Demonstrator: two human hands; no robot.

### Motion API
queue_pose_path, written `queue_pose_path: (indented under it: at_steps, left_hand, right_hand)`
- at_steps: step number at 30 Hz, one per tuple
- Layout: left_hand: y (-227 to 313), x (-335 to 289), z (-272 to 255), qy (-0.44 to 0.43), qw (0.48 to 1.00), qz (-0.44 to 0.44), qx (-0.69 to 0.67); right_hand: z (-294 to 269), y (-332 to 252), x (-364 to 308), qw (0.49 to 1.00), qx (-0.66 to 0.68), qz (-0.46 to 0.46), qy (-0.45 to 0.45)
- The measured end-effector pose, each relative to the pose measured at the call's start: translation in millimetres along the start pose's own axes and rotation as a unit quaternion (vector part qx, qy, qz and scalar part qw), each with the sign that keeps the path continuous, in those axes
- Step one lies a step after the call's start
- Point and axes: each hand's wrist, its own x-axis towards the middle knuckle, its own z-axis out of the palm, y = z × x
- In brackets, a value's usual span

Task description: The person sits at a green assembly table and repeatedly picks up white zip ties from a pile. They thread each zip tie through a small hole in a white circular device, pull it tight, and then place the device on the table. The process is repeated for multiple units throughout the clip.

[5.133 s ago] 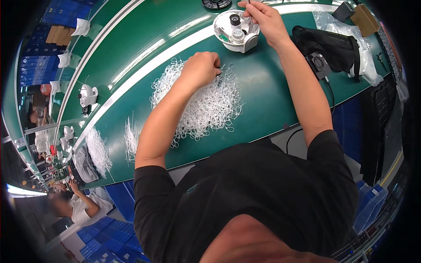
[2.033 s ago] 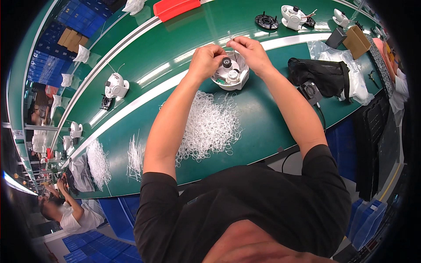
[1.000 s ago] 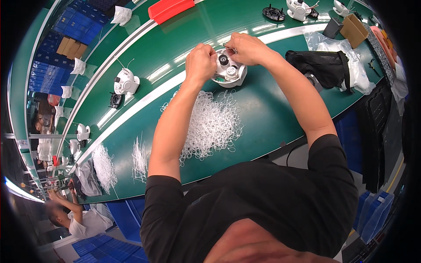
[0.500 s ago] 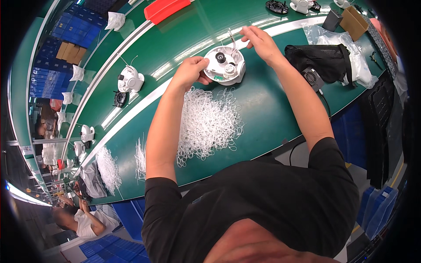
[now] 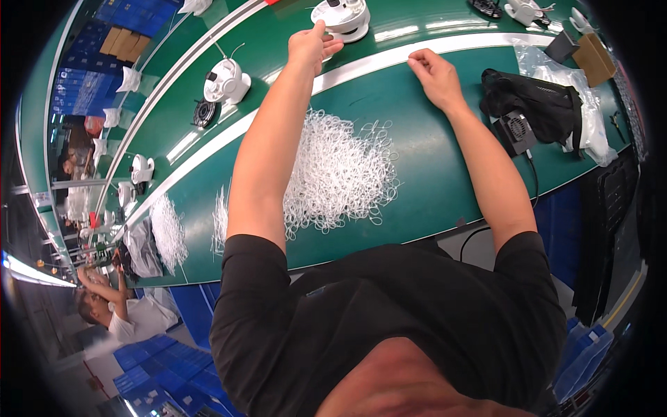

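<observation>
My left hand (image 5: pixel 313 50) reaches over the far conveyor strip, fingers stretched out and apart, holding nothing. Just beyond its thumb stands a white rounded device housing (image 5: pixel 347 24) with black parts on top, cut off by the upper edge of the picture; whether the thumb touches it I cannot tell. My right hand (image 5: pixel 439 78) hovers over the green bench (image 5: pixel 434 156), near its white border strip, with loosely bent fingers and nothing visible in them. Between my forearms lies a large heap of thin white loops (image 5: pixel 340 174), partly hidden by my left forearm.
Another white housing (image 5: pixel 226 82) with a black round grille (image 5: pixel 204 113) stands on the strip to the left. A black mesh bag (image 5: pixel 531 104), a small black fan box (image 5: pixel 515 132) with a cable, and an open cardboard box (image 5: pixel 594 59) sit at right. A co-worker (image 5: pixel 125 313) works far left.
The white device has moved away from me, from the bench onto the far strip. My left hand has followed and let go. My right hand has dropped back from beside it.
</observation>
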Motion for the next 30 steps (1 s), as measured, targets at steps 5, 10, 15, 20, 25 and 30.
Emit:
queue_pose_path:
  at_steps: [5,10,15,20,25,30]
  left_hand:
    - [11,-48,-44,-0.142,0.879,0.087,0.446]
    - [2,-78,-77,-0.167,0.79,0.083,0.584]
    - [-4,-86,-89,-0.109,0.776,0.084,0.615]
    - [-8,-85,-103,-0.055,0.77,-0.016,0.635]
    - [-14,-85,-108,-0.046,0.791,0.026,0.609]
    - [-10,-84,-93,-0.067,0.821,0.017,0.566]
  right_hand:
    - [3,17,8,1.0,-0.024,-0.001,-0.015]
    - [3,1,9,0.993,-0.103,-0.002,-0.053]
    - [8,-4,1,0.99,-0.125,-0.018,-0.065]
    - [15,-3,-8,0.986,-0.148,-0.068,-0.045]
    - [8,-14,-8,0.984,-0.158,-0.064,-0.046]
    - [-1,-13,-5,0.985,-0.158,-0.061,-0.045]
